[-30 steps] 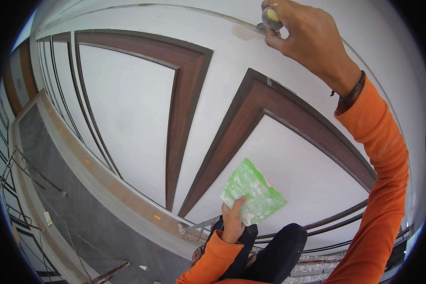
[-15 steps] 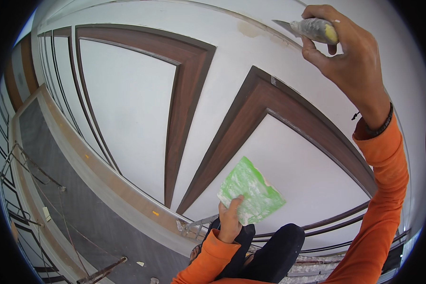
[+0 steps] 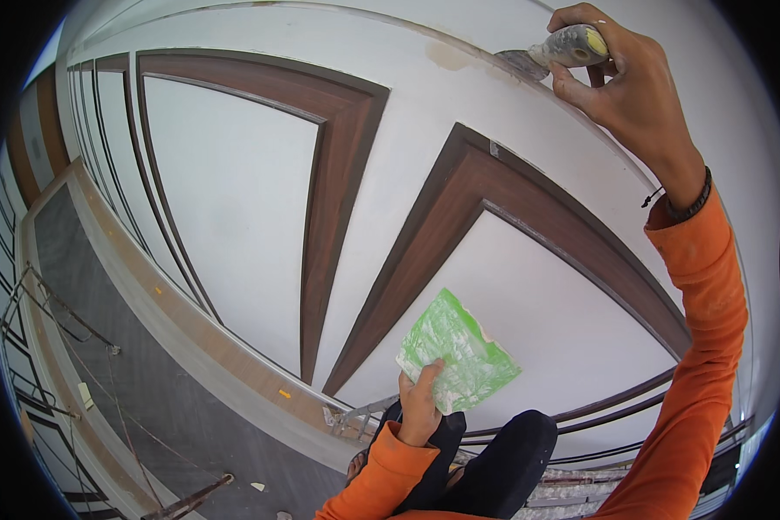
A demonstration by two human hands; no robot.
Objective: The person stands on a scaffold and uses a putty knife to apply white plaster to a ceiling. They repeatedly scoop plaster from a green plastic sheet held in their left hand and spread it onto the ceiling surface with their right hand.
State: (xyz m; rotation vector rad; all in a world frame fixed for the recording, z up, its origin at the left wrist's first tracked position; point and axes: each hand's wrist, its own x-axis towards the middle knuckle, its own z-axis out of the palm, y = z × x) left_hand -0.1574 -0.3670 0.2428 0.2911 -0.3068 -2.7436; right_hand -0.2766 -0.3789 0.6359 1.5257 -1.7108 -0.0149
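My right hand (image 3: 628, 91), raised at the upper right, grips the worn handle of a putty knife (image 3: 572, 48). The knife's grey metal blade lies at the wall's upper edge line, near a beige patch (image 3: 449, 56); whether it presses on the surface is hard to tell. Low in the middle, my left hand (image 3: 420, 406) pinches a flat green sheet (image 3: 464, 351) smeared with white filler, thumb on top and fingers hidden beneath. The sheet is held out above my knees, in front of the white wall panel.
Dark brown moulding frames (image 3: 360, 139) stand out from the white wall (image 3: 390, 173). Far below at left runs a grey floor (image 3: 173, 364) with a tan border. Metal scaffold bars (image 3: 191, 498) stand at the lower left. Part of a ladder (image 3: 364, 418) shows beside my legs.
My right hand has moved slightly left and up, and the putty knife has turned so its blade shows broader against the wall line. My left hand and the green sheet have barely moved.
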